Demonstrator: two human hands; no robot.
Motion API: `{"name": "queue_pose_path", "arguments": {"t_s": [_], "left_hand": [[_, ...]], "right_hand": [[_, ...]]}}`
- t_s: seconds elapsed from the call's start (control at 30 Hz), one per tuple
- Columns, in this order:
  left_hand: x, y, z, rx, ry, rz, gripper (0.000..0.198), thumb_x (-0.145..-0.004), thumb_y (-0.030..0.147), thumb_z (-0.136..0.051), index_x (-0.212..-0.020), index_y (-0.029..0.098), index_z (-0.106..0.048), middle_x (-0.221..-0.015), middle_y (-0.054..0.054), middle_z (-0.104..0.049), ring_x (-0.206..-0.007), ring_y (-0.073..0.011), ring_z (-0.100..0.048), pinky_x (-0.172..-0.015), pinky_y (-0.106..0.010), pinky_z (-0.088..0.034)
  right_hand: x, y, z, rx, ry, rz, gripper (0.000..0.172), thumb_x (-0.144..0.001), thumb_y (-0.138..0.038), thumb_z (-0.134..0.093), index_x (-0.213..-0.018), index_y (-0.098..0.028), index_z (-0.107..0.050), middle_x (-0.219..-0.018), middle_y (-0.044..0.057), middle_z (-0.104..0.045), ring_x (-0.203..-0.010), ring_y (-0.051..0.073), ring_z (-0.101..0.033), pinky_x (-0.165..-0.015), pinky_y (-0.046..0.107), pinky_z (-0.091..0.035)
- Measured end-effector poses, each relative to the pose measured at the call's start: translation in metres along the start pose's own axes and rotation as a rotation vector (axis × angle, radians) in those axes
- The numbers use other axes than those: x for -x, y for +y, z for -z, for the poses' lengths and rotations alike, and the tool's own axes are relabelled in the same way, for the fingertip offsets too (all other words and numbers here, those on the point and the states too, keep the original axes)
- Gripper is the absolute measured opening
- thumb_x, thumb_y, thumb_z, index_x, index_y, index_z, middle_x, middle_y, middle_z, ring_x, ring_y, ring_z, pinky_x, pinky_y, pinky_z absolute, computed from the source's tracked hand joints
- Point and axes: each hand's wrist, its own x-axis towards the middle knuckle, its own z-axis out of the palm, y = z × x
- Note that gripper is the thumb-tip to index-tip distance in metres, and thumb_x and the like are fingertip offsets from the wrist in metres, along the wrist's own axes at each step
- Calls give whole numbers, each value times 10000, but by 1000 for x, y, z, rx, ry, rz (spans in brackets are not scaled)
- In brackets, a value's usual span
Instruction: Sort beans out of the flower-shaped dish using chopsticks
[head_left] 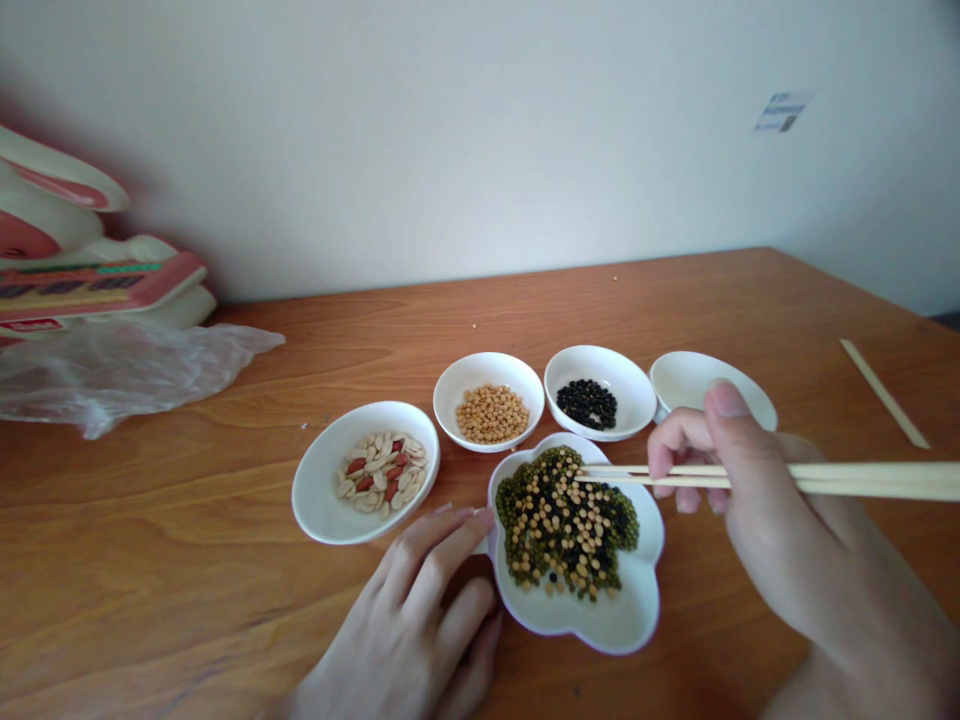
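Observation:
A white flower-shaped dish (634,600) with a lilac rim holds mixed green, black and tan beans (566,520). My left hand (420,610) lies at its left side, fingers bent around the short handle (482,546); the thumb is hidden. My right hand (765,500) is closed on a pair of light wooden chopsticks (885,478). Their tips touch the beans near the dish's upper middle; I cannot tell whether a bean sits between them. Behind the dish stand a bowl of tan soybeans (493,414) and a bowl of black beans (587,403).
A white bowl of peanuts (382,473) stands at the left. Another white bowl (709,375) is partly behind my right hand. A wooden stick (885,394) lies at the far right of the table (187,600). Clear plastic (135,370) and a toy keyboard (97,270) occupy the back left.

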Motion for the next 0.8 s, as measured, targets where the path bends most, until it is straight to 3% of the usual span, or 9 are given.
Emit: {"name": "queue_pose_path", "arguments": {"t_s": [0.8], "left_hand": [[-1,0,-2,10,0,15,172,-1083,253,-544,-1064,227,-713,-1505,-54,-586,-1469,-247,-473,-1236,-365,-436]], "right_hand": [[2,-3,1,-36,17,2,774,-1034,-806,-223,-674,-259,-637,-624,24,-558,-621,192,-487,-605,345,-348]]}}
